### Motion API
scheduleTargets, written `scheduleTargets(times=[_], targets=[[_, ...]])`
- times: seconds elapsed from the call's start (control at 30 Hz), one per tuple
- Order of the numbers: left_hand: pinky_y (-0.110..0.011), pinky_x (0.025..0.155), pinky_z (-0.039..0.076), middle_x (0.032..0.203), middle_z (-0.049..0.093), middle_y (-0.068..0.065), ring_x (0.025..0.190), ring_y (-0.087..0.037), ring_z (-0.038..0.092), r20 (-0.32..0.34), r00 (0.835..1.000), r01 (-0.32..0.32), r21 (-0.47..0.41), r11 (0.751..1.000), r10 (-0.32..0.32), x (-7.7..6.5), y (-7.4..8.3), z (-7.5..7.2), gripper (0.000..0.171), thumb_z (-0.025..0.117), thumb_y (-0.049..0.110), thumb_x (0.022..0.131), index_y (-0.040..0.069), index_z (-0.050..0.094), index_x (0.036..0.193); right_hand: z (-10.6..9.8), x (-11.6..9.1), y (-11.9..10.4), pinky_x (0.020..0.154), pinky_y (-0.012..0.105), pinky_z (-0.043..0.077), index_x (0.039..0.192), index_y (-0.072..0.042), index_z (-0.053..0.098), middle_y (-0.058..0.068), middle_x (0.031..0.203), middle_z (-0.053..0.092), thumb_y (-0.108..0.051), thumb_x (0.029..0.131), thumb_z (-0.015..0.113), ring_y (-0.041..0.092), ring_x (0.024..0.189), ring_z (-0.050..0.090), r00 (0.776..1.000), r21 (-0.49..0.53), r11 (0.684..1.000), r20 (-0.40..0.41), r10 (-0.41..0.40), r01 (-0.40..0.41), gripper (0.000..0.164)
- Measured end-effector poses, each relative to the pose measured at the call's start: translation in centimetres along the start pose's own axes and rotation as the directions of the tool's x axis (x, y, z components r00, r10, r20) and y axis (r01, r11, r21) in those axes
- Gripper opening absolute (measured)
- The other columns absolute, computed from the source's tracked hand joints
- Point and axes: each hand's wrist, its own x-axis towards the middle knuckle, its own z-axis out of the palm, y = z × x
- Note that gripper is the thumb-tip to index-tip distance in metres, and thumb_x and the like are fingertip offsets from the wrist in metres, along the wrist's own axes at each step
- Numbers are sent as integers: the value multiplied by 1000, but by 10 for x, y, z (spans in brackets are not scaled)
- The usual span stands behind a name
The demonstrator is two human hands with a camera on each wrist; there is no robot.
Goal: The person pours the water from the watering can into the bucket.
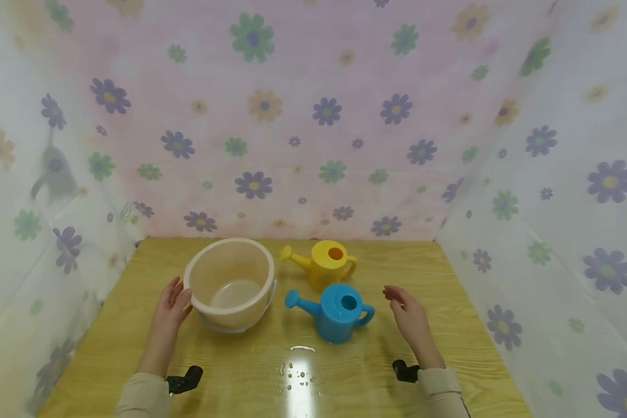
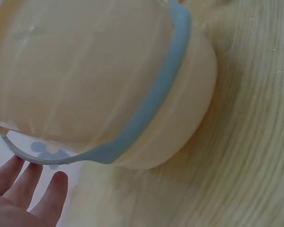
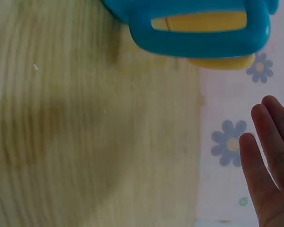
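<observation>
A cream bucket (image 1: 230, 261) with a pale blue-grey handle (image 2: 156, 92) stands upright on the left of the table. My left hand (image 1: 167, 316) is at its left side, fingers spread and loosely bent, near the rim. Whether the fingertips touch the bucket I cannot tell. A blue watering can (image 1: 338, 316) sits right of the bucket, spout to the left and handle to the right. Behind it is a yellow watering can (image 1: 325, 267), turned the same way. Past the blue handle (image 3: 199, 45), my right hand (image 1: 411, 322) hovers with relaxed fingers, holding nothing.
The wood-grain table (image 1: 230, 377) ends at a flower-printed sheet (image 1: 292, 157) behind, with similar sheets on both sides. Water drops (image 1: 298, 374) lie on the table at the front middle. A black wrist mount (image 1: 185, 380) sits on each forearm.
</observation>
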Motion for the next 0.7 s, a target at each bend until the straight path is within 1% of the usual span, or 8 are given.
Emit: scheduleTargets(times=[0.1,0.17,0.3,0.37,0.47,0.57,0.63,0.7], targets=[[-46,102,24,148,9,-7,131,-22,20,-15,1000,6,-33,999,-6,-2,-4,5,70,47,40,90,22,7,145,16,-11,-1,85,40,44,123,-14,51,1,116,57,-15,95,39,17,106,51,998,137,989,18,54,-56,31],[-47,103,24,149,8,-7,131,-22,19,-23,1000,3,-62,998,-5,-3,-7,8,68,46,38,91,23,5,144,26,-17,-3,89,40,42,124,-12,50,3,118,56,-15,95,39,18,109,49,996,234,969,36,78,-84,31],[-48,103,22,149,7,-6,130,-22,20,-54,998,2,-106,994,-8,-3,-11,19,68,47,39,91,29,4,143,37,-26,-4,96,41,37,123,-11,51,4,122,53,-17,96,38,19,115,44,990,358,923,55,129,-140,31],[-48,103,22,148,7,-6,129,-21,21,-80,997,3,-139,990,-15,-3,-12,25,69,49,40,89,33,6,143,41,-28,-3,97,41,35,123,-10,51,3,124,51,-15,96,37,19,117,42,985,384,907,50,166,-172,31],[-45,101,24,147,11,-4,127,-22,26,-150,988,8,-174,985,-35,-4,-10,33,65,49,39,89,36,11,141,48,-30,-4,98,44,33,122,-11,51,3,123,50,-8,92,39,20,118,40,976,413,887,19,217,-205,32],[-42,98,27,145,16,-4,124,-23,29,-217,975,9,-201,980,-53,-11,-8,39,62,48,37,90,33,14,142,58,-33,-7,94,46,36,119,-10,52,6,121,52,-7,90,43,23,115,42,966,401,885,-1,258,-236,31],[-40,96,29,144,19,-4,123,-23,31,-257,964,11,-200,980,-63,-16,-7,40,60,48,35,91,31,16,142,65,-36,-8,91,46,39,115,-9,54,7,116,54,-11,89,45,24,111,46,961,381,889,-9,276,-252,27],[-36,93,31,143,21,-5,121,-23,33,-286,955,19,-186,982,-73,-23,-8,41,59,47,34,91,31,18,141,71,-40,-9,87,44,42,110,-8,55,8,112,56,-14,90,46,25,107,48,956,353,894,1,295,-276,24]])
